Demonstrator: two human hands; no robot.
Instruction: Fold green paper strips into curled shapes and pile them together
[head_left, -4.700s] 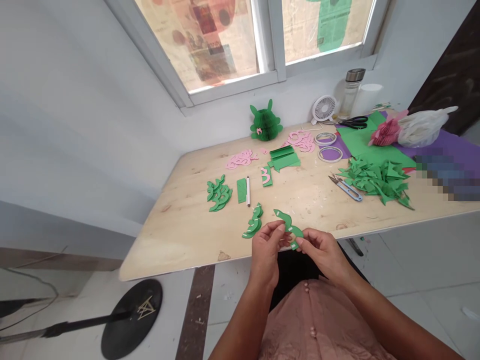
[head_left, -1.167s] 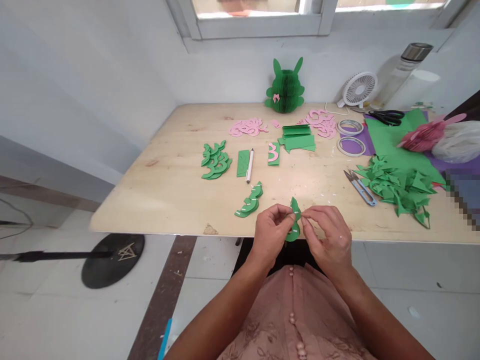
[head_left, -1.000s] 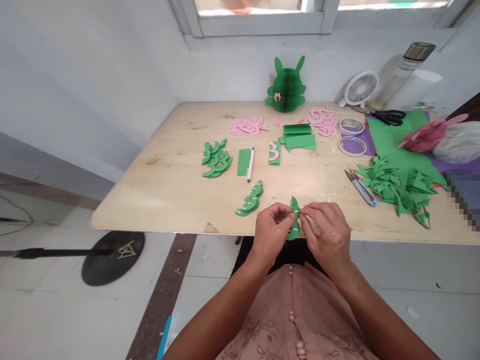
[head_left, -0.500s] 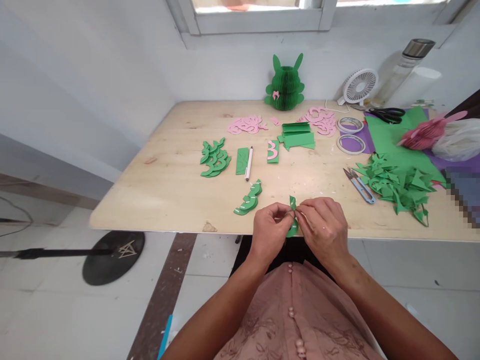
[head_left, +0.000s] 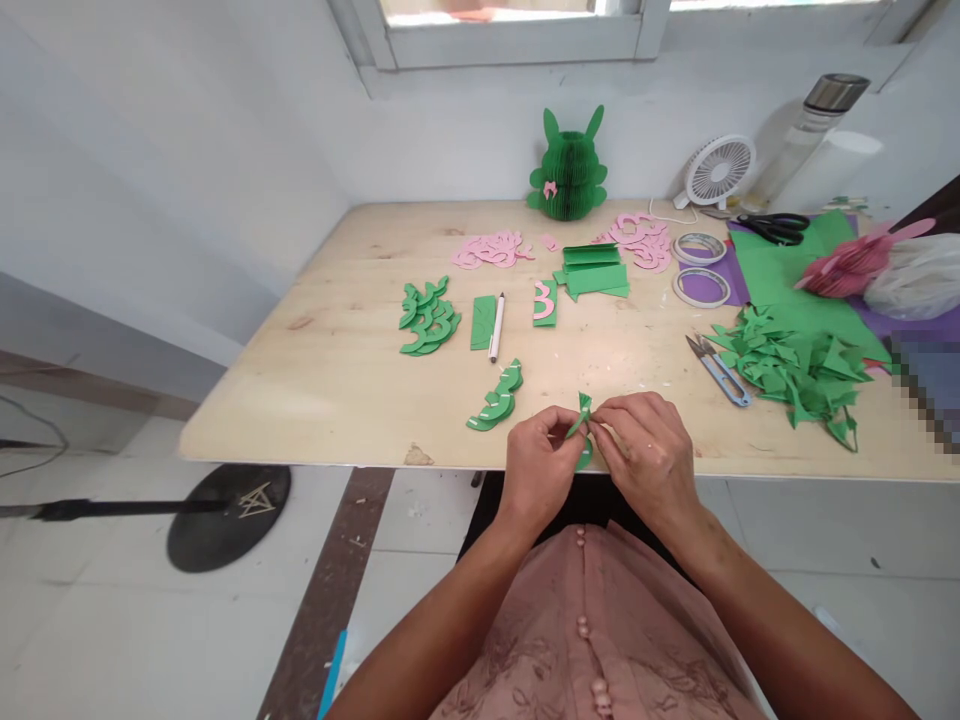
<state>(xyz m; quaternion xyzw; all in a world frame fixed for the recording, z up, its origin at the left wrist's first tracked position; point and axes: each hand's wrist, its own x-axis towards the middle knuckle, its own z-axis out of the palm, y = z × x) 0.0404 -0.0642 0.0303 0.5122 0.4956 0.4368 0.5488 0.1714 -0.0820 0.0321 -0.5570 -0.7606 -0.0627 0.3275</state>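
The held paper cutout (head_left: pixel 585 402) is green; the scalloped paper stack (head_left: pixel 505 402) is green, dashed with short white strips (head_left: pixel 484 412). The honeycomb rabbit (head_left: pixel 568 165) is green, its bow (head_left: pixel 550 189) pink. Thread snips (head_left: pixel 718 370) show pale blue handles (head_left: pixel 739 398); the scissors (head_left: pixel 784 232) show black. The tabletop (head_left: pixel 337 350) is pale tan with brown knots (head_left: pixel 301 323).

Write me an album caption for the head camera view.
Left hand and right hand pinch a green paper cutout at a wooden table, a rabbit-eared green figure standing beyond.
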